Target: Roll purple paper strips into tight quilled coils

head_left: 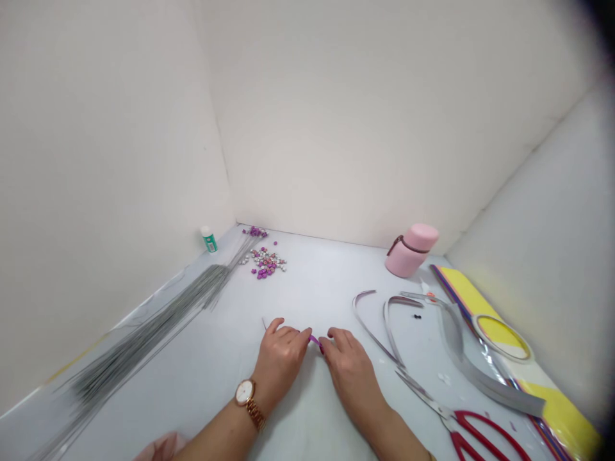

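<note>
A small purple strip [314,340] stretches between my two hands above the white tabletop, near the front centre. My left hand [286,349], with a watch on its wrist, pinches one end between thumb and fingers. At the other end, the fingertips of my right hand [344,358] close on the strip. A thin wire [264,323] sticks up beyond the left hand's knuckles; where it ends inside the hand is hidden. Red-handled scissors [446,413] lie partly open to the right of my right hand, beside long narrow grey strips [372,330].
A bundle of thin grey wires [158,339] lies along the left. Purple and silver star-like pieces [266,262] sit at the back, near a small green-white bottle [209,240]. At right are a pink flask [410,251], a tape roll [526,349] and yellow sheets [464,288].
</note>
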`<state>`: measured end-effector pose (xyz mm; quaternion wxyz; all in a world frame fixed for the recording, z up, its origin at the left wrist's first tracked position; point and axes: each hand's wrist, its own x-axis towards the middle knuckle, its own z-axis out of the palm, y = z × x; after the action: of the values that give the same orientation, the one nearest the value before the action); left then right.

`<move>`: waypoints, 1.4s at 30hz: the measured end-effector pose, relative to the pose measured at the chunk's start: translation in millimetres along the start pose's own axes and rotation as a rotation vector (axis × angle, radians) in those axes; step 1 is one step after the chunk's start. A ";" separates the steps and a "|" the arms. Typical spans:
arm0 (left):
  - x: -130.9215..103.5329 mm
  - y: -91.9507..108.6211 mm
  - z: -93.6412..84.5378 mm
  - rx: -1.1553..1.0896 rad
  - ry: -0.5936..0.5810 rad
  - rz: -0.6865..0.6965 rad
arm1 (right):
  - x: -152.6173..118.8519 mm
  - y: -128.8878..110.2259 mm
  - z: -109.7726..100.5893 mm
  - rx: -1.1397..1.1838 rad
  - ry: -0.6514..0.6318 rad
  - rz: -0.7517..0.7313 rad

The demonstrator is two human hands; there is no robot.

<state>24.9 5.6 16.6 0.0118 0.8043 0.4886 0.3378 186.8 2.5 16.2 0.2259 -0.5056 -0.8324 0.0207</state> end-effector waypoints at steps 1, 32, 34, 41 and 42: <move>0.1 0.7 -0.3 -0.009 0.009 -0.008 | 0.1 0.7 -0.2 0.000 0.017 0.016; 5.2 33.3 -6.3 -0.915 -0.203 -0.579 | -0.2 -18.4 -3.6 1.259 0.195 0.640; 5.4 31.0 -6.0 -0.977 -0.140 -0.660 | -0.2 -18.9 -3.8 1.226 0.186 0.614; 8.5 23.3 -6.3 -1.258 -0.030 -0.889 | 1.9 -22.6 -5.0 1.280 -0.118 0.480; 8.4 21.8 -5.6 -1.279 -0.023 -0.913 | 1.7 -22.7 -5.0 1.304 -0.150 0.491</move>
<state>41.3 -0.9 33.0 0.6152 0.3645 0.4814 0.5069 169.2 -8.1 27.3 0.4138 -0.4375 -0.5251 0.6013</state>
